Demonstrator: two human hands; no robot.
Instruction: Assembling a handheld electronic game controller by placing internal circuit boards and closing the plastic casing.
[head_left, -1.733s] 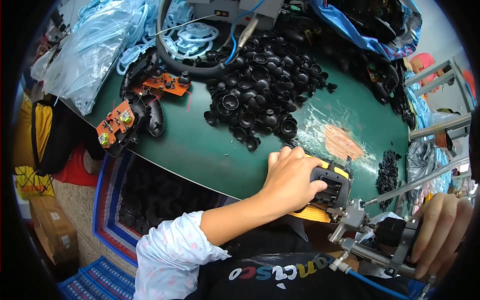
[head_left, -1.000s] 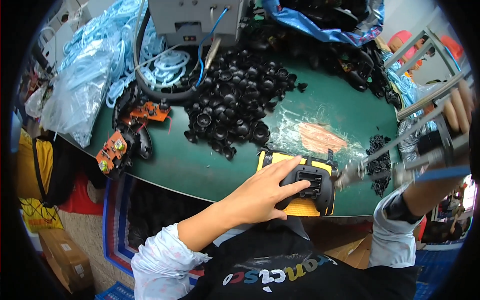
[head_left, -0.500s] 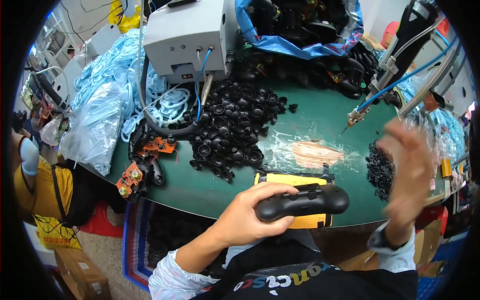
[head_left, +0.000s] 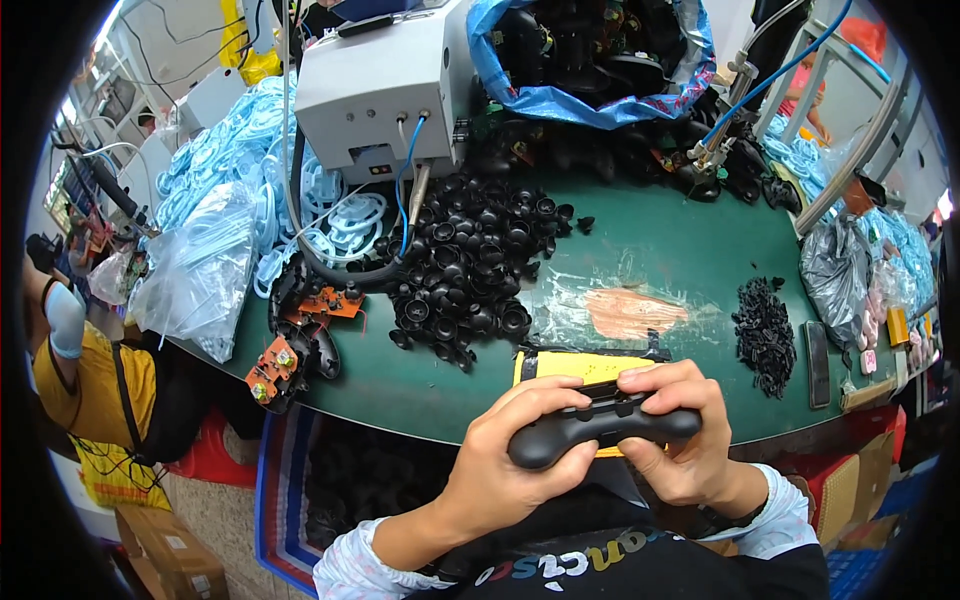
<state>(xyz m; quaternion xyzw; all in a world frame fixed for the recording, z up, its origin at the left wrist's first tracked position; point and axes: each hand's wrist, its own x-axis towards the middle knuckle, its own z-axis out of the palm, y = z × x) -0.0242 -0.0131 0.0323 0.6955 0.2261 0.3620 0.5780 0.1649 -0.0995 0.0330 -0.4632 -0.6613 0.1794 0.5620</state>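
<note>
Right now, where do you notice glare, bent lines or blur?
Head view: light glints on the clear plastic bag; the fisheye bends the front edge of the green table and leaves dark corners; in the same head view, the left hand, right hand and black controller show no obvious motion blur.

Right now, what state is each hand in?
Left hand: closed, holding one end of the black game controller.
Right hand: closed, holding its other end.

Before you spreads a green tabletop (head_left: 410, 395) with a worn patch (head_left: 630, 315), a red stool (head_left: 215, 457) on the speckled floor (head_left: 225, 510) past its near left corner, and a grey metal frame (head_left: 876, 140) and pale wall (head_left: 730, 35) beyond its far right corner.
</note>
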